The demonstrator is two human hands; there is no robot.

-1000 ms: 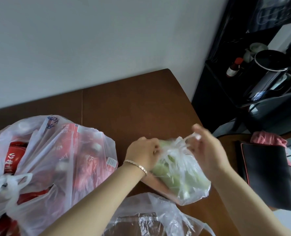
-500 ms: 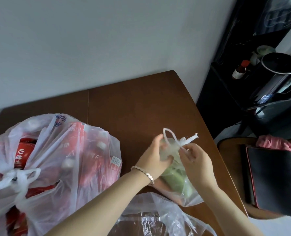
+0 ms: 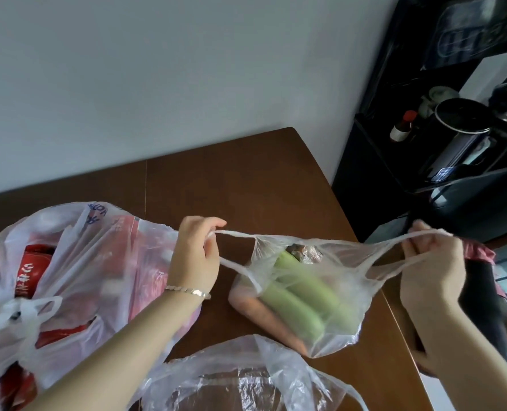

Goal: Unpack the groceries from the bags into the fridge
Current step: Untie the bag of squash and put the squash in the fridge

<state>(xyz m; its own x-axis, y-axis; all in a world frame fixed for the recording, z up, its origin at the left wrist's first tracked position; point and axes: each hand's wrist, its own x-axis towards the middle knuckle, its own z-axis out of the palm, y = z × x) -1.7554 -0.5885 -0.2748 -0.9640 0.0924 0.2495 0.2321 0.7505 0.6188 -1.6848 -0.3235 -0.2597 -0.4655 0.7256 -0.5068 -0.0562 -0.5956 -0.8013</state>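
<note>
- On the brown wooden table [image 3: 246,185] lie three thin plastic bags, all near its front edge.
- Middle right: a small clear bag [image 3: 344,280] rests on the tabletop, its mouth pulled wide by its two handle loops.
- Inside it lie two pale green gourd-like vegetables [image 3: 302,295] side by side, touching, their ends pointing up toward the opening.
- Under them, against the bag's left wall, shows one orange shape [image 3: 264,315], likely a carrot; the film blurs it.
- A brownish item [image 3: 304,250] sits at the bag's mouth; what it is cannot be told.
- The left hand [image 3: 196,256] has fingers curled round the left handle loop [image 3: 234,232], drawing it leftward.
- The right hand [image 3: 433,274] pinches the right handle loop [image 3: 394,247] between thumb and bent fingers, stretched taut to the right.
- One thin bracelet [image 3: 187,290] circles the left wrist.
- Far left: a large white bag [image 3: 77,256], its handles knotted, bulges with red packages [image 3: 30,271]; their number is unclear through the plastic.
- Nearest the camera: a third, clear bag [image 3: 246,372] lies crumpled and open; its contents cannot be made out.
- Beyond the table's right corner stands a black shelf unit [image 3: 374,173] holding one small red-capped bottle [image 3: 402,127] and one black round-lidded pot [image 3: 460,126].
- Behind the right hand lies a black flat object [image 3: 480,295] with pink cloth [image 3: 480,250] at its top.
</note>
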